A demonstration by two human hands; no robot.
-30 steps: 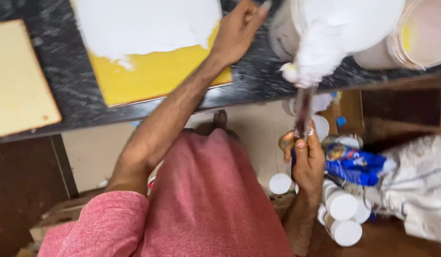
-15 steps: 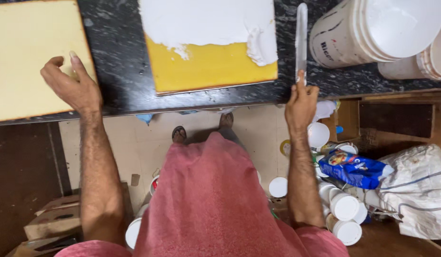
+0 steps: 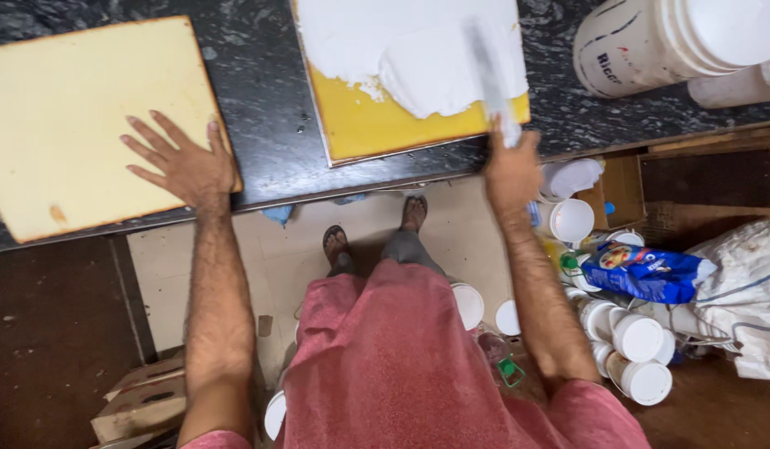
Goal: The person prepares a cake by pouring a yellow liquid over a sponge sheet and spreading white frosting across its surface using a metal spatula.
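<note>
Left hand (image 3: 184,164) lies flat, fingers spread wide, on the pale board (image 3: 86,125) at the worktop's (image 3: 269,116) front edge. Right hand (image 3: 511,166) grips the spreader (image 3: 493,79), blade over the half-whitened yellow board (image 3: 377,125). Far right corner: a white bucket (image 3: 651,41), contents unclear.

The left hand (image 3: 185,166), which half a second ago gripped the far edge of the pale board (image 3: 86,125), now lies flat with fingers spread on that board's 4 o'clock corner. The right hand (image 3: 511,166) has carried the blade (image 3: 491,71) from the bare bench at 3 o'clock of the yellow board (image 3: 377,125) onto its white paste (image 3: 418,50), spreading a fresh smear.
</note>
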